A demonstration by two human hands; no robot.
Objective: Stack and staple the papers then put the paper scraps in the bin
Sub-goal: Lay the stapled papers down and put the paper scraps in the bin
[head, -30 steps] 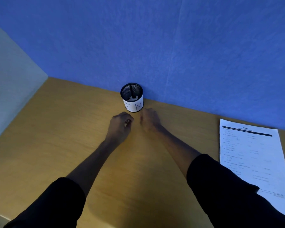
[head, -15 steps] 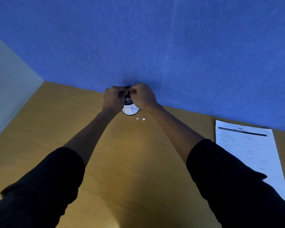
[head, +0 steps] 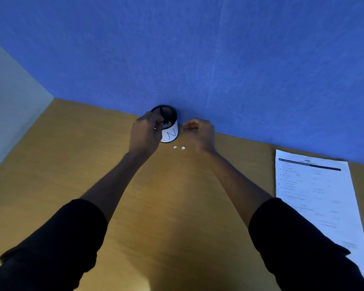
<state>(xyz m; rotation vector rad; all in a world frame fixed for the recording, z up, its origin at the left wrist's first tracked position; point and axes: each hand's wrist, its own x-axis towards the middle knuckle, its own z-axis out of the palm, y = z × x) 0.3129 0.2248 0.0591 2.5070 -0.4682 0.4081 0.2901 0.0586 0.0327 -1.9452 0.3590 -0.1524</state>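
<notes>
Wooden desk point(head: 51, 164), left hand point(head: 144, 134) fingers bunched over bin point(head: 170, 131), right hand point(head: 200, 133) loosely curled beside, grip unclear

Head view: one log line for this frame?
left hand over bin | right hand beside bin | two paper scraps on desk | papers right

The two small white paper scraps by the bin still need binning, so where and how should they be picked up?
Pinch each small white paper scrap by its raised crumpled edges, coming straight down from above with the fingers of the right hand. They lie loose on the wooden desk, just in front of the black mesh bin.
</notes>
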